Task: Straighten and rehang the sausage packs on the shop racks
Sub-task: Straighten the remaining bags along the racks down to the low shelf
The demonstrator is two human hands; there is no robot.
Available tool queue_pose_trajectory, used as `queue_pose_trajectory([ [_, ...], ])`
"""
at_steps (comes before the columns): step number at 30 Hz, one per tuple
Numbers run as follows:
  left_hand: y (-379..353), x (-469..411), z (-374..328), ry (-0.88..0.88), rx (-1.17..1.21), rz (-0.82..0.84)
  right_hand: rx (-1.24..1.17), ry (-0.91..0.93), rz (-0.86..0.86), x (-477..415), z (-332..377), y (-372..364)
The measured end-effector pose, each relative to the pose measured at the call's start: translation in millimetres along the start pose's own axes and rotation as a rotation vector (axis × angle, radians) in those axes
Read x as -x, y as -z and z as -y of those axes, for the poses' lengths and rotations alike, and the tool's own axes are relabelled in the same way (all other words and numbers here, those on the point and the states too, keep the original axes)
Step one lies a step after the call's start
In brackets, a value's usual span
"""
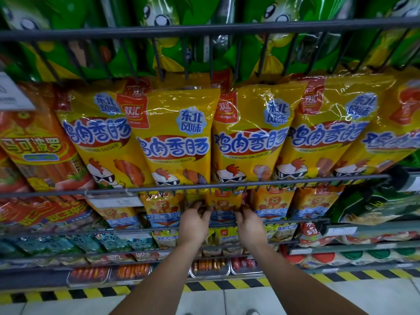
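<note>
On the shop rack in front of us, orange sausage packs (34, 151) hang at the far left. Beside them a row of yellow chicken sausage packs (177, 142) runs to the right across the middle tier, with their lower ends tucked behind a grey rail (295, 181). A white price tag (116, 202) sits just under that rail, left of centre. Right of the tag, on the tier below, we see a line of smaller packs printed with a lion. Our left hand (195, 226) reaches up to the one in the middle, the lion pack (223, 204), and its fingers (201, 209) are curled round the pack's left edge. The pack hangs just beneath the rail, between both hands and touching each. Our right hand (250, 226) mirrors the left, its fingers (243, 211) pinching the pack's right edge. Further right hang more lion packs (272, 202), then a dark green pack (375, 205) at the far right. Near the floor, trays of loose sausages (127, 271) line the bottom shelf above yellow-and-black striped tape (227, 285)
</note>
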State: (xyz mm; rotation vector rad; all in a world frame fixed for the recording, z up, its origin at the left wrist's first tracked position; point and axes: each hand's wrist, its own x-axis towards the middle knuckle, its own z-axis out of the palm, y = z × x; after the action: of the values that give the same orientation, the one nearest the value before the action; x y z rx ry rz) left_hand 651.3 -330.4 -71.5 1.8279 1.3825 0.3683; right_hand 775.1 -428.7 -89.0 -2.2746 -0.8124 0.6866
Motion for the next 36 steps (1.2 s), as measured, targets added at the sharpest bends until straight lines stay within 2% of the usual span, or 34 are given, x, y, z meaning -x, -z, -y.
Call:
queue_pose_trajectory([
  [4, 5, 9, 4, -0.052, -0.099, -0.039, 0.061, 0.016, -0.037, 5, -3, -1],
  [10, 27, 21, 23, -0.069, -0.201, -0.102, 0.097, 0.114, -0.236, 30, -4, -5],
  [14, 50, 22, 46, -0.078, -0.153, -0.197, 0.076, 0.174, -0.319, 48, 3, -12],
  [18, 68, 19, 72, -0.031, -0.037, -0.318, 0.104, 0.245, -0.242, 54, 17, -32],
  [23, 84, 14, 81, 0.072, -0.044, -0.256, 0.091, 0.325, -0.021, 50, 59, -65],
  [27, 95, 4, 89, 0.081, -0.107, -0.145, 0.135, 0.195, 0.082, 35, 88, -92],
  [31, 100, -11, 97, 0.051, -0.055, -0.08, 0.155, 0.086, 0.13, 21, 101, -110],
  [36, 101, -23, 101, 0.022, -0.054, 0.001, 0.121, 0.005, 0.093, 14, 105, -118],
])
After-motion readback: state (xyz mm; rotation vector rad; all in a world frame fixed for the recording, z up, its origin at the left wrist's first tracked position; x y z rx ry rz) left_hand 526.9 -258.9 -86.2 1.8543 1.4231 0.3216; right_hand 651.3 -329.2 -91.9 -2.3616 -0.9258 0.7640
